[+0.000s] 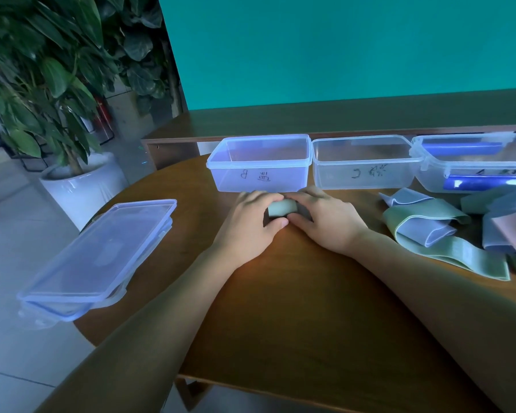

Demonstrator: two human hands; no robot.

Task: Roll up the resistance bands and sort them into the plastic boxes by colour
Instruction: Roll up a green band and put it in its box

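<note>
Left hand: our left hand (pixel 255 217) curled over the left end of the pale green roll (pixel 282 208), thumb tucked at its near side, fingers gripping it.
Right hand: our right hand (pixel 322 219) closed around the right end of the same roll, thumb meeting the left thumb in front.
Roll: it sat on the wooden table (pixel 295 293), just in front of box B (pixel 259 165), and looked nearly or fully wound; its tail was hidden under our fingers.
Boxes: box B and box C (pixel 364 165) both looked empty; the right box (pixel 474 162) held dark blue bands.
Waiting pile: loose bands (pixel 447 234) in green, pale blue and pink lay tangled to our right.
Lids: stacked lids (pixel 102 251) overhung the table's left edge.
Risk, unrolling: we judged the roll could spring open once released, since the elastic resists being coiled.
Risk, wrong box: the labels were hard to read, so green might land in the wrong compartment.
Risk, lids: an elbow nudge could tip them off.
</note>
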